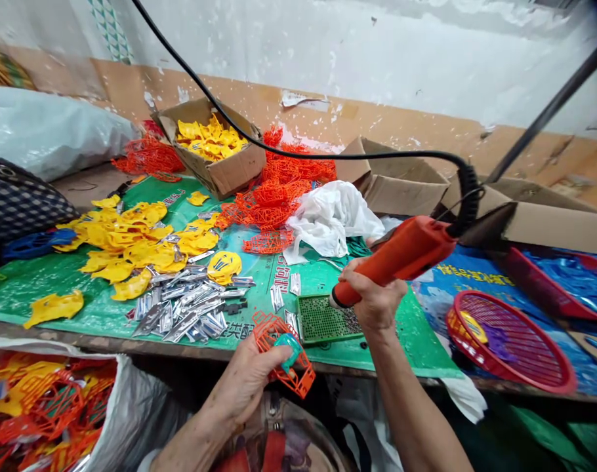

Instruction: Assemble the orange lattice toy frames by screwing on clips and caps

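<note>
My left hand [247, 373] is closed on an orange plastic lattice frame [301, 377], low in front of the table edge. A small teal part [288, 349] sits on that frame under my thumb. My right hand [377, 298] wraps round an orange-red electric screwdriver [401, 252], which is tilted with its tip end down to the left. The tip is over the green perforated screw tray [311, 337]; I cannot tell whether it touches. Small screws lie in the right part of the tray. Silver metal pieces [190, 311] are heaped left of it.
Yellow plastic parts [126, 236] cover the left of the table. Behind stand a carton of yellow parts [234, 170], orange frames [298, 170] and a white plastic bag [328, 216]. A red basket [549, 367] is at right. The screwdriver's black cable [328, 156] arches across. A white sack [136, 393] stands at lower left.
</note>
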Demonstrator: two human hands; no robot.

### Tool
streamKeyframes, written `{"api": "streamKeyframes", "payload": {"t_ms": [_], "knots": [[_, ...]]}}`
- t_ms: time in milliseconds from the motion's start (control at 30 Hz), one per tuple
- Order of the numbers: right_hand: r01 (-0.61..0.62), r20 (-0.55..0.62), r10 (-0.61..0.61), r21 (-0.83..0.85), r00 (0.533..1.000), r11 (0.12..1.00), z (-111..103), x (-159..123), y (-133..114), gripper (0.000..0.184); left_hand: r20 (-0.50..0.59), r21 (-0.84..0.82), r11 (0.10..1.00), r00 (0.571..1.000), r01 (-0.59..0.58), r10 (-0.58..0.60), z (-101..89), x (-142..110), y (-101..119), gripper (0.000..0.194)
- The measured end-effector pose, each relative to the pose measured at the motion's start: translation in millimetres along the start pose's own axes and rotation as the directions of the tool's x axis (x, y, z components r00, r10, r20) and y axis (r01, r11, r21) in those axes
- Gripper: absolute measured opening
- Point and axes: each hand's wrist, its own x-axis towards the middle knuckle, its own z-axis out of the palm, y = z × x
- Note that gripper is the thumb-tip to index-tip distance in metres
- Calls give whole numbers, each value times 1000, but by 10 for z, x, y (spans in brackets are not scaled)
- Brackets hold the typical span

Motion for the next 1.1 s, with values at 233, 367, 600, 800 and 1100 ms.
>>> {"api": "streamKeyframes", "payload": {"t_ms": [233,367,600,800,1100], "knots": [[-34,10,34,-11,999,999,-18,-24,93,13,-63,-89,995,996,55,-61,8,36,-7,29],[-29,2,29,-10,1000,1000,-18,-17,116,13,-78,-105,992,994,66,-74,-1,56,-30,30],[-35,2,35,-47,999,998,14,-30,96,15,-68,-108,993,996,56,-64,-33,70,-55,28],[-15,-5,15,-47,1000,999,30,-51,40,14,-72,-103,993,996,52,-60,-50,82,-67,25],[-36,-28,34,-80,999,996,27,-73,53,15,-94,-113,991,993,66,-76,-54,90,-99,29]]}}
